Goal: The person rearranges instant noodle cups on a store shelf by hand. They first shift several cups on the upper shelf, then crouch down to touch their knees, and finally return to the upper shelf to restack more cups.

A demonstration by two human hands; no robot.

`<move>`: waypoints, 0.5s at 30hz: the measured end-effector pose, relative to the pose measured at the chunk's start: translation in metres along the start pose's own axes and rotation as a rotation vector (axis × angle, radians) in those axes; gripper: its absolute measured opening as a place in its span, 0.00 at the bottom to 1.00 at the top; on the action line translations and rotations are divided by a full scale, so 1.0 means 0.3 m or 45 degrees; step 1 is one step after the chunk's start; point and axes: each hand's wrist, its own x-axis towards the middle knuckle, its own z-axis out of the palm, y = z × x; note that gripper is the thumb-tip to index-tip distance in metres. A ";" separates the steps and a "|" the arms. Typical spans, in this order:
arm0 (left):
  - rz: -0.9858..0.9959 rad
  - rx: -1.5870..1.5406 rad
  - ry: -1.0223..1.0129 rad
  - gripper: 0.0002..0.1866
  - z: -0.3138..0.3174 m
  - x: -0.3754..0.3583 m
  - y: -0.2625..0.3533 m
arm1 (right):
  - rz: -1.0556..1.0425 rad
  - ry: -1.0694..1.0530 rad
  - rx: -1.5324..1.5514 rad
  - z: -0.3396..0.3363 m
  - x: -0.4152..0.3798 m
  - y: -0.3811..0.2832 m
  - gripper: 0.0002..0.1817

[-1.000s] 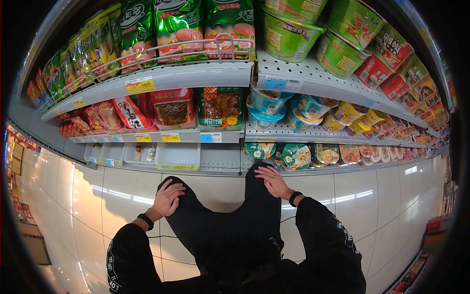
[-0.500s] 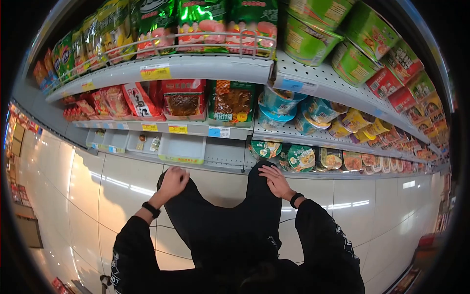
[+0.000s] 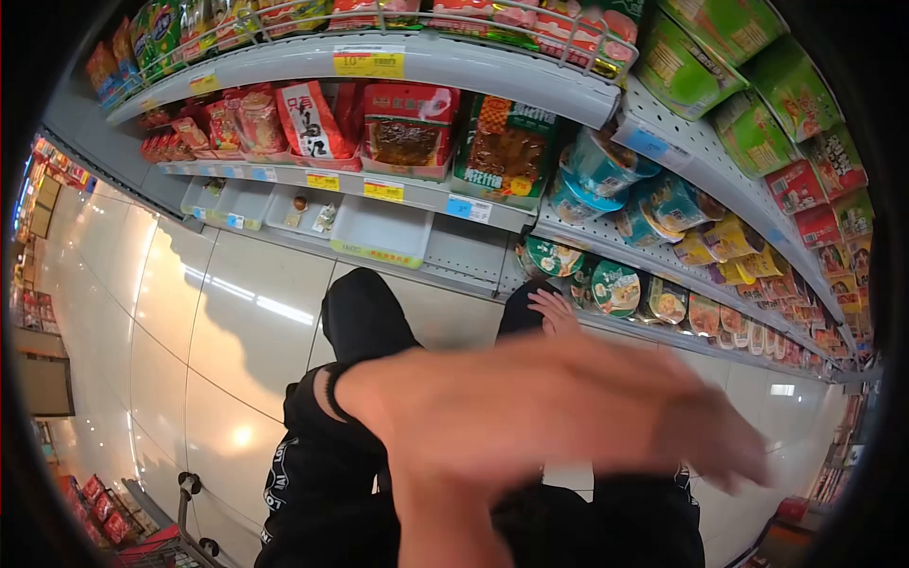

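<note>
My left hand (image 3: 530, 407) is raised close to the camera, stretching across the lower middle and smeared by motion. Its fingers are too blurred to tell whether they hold anything. A black band circles that wrist. Behind it, my right hand (image 3: 556, 310) rests by my right knee (image 3: 521, 308) with fingers spread and nothing held. My left knee (image 3: 365, 298) is uncovered. Ahead on the shelf are a red food packet (image 3: 409, 128) and a green packet (image 3: 502, 147).
White trays (image 3: 379, 232) with a few small items line the bottom shelf. Blue cup noodles (image 3: 606, 161), green-lidded bowls (image 3: 615, 287) and green tubs (image 3: 686, 71) are at the right. A cart (image 3: 170, 549) shows at lower left, on the tiled floor (image 3: 237, 322).
My left hand has left my left knee and swung up and rightward before the camera. My right hand stays by the right knee. The view has shifted, and a cart shows at lower left.
</note>
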 end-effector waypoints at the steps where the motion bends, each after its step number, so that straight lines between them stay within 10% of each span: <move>1: 0.142 -0.157 0.214 0.34 0.078 -0.008 -0.001 | 0.057 0.001 0.047 0.001 0.000 -0.001 0.21; 15: 0.318 -0.128 1.127 0.14 0.402 0.158 0.033 | 0.108 -0.063 0.081 -0.004 -0.006 -0.005 0.22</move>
